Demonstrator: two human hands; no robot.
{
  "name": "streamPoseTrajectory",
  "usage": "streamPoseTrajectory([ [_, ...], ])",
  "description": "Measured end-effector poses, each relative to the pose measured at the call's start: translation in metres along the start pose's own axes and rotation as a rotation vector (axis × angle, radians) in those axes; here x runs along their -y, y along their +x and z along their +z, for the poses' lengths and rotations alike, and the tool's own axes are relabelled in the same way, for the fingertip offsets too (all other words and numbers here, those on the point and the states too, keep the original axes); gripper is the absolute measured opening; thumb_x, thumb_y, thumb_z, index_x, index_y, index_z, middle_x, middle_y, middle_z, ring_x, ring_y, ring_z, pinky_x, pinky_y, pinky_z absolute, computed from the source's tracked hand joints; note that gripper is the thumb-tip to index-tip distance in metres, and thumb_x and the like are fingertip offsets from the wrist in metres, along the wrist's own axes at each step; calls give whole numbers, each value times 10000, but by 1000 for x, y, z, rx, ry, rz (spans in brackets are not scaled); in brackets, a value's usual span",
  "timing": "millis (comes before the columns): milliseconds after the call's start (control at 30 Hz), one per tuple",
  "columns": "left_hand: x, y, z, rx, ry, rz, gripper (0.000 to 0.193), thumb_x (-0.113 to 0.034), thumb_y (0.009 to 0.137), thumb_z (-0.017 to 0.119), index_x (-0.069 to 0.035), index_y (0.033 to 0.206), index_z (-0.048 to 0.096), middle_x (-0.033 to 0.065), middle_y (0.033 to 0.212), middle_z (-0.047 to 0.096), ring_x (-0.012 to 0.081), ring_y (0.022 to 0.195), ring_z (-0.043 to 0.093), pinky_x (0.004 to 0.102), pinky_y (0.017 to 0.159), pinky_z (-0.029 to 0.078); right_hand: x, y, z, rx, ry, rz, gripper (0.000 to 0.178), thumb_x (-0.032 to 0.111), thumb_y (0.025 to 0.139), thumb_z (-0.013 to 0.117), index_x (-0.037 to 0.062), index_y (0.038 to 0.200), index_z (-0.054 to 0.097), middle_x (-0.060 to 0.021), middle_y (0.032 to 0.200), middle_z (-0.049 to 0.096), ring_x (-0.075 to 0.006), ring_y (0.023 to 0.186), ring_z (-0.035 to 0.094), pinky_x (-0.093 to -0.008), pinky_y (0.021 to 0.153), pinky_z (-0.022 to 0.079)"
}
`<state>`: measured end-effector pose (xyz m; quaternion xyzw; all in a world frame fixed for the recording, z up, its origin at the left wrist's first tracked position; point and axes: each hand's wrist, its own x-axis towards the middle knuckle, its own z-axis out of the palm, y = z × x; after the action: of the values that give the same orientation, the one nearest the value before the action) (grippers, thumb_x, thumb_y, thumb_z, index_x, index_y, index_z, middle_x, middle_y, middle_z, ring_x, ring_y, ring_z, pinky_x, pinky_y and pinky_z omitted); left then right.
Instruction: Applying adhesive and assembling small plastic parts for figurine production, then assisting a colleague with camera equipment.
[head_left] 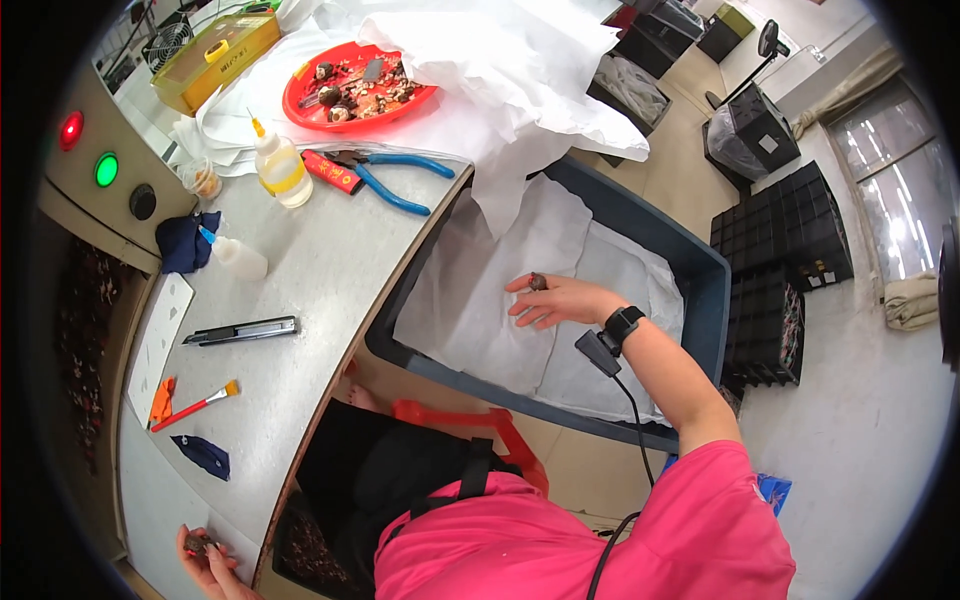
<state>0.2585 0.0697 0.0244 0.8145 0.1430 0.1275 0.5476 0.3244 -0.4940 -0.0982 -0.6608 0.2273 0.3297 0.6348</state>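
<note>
Head view: over the tub (pixel 709 300), the right hand's (pixel 560 302) spread fingers bear one brown ball (pixel 538 282), grip unclear; left of the tub, the left hand's (pixel 212 568) fingers curl around one brown lump (pixel 200 544). Placing seems underway, calling for gentle release. Left of the tub: two bottles (pixel 284 172), one brush (pixel 205 402), one knife (pixel 240 331).

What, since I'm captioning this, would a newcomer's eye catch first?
Probably the pink shirt at the bottom, with the right hand over the tub. Next might come the red plate on white sheets at the top, then the lit red lamp and green lamp, upper left.
</note>
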Motion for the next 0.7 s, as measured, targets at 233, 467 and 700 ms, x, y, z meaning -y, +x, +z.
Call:
streamPoseTrajectory([
  [233, 2, -1, -3, -28, 28, -17, 266, -75, 922, 574, 23, 1166, 537, 104, 1002, 613, 155, 825, 588, 250, 655, 491, -7, 6, -57, -271, 220, -206, 336, 261, 932, 583, 102, 1224, 535, -31, 1058, 614, -122, 875, 607, -272, 729, 473],
  [467, -4, -2, 3, -54, 53, -45, 267, -81, 922, 578, 16, 1168, 541, 97, 998, 615, 146, 804, 588, 244, 636, 491, -42, 72, -123, -955, 146, -157, 319, 270, 904, 578, 36, 1121, 563, -61, 898, 615, -149, 809, 574, -319, 711, 480],
  [700, 0, 2, 5, -53, 77, -31, 277, -95, 929, 570, 12, 1182, 536, 102, 1000, 613, 155, 797, 582, 253, 645, 486, -57, 70, -136, -1192, -541, -380, 315, 257, 853, 634, -27, 987, 618, -131, 886, 656, -205, 786, 584, -330, 742, 479],
])
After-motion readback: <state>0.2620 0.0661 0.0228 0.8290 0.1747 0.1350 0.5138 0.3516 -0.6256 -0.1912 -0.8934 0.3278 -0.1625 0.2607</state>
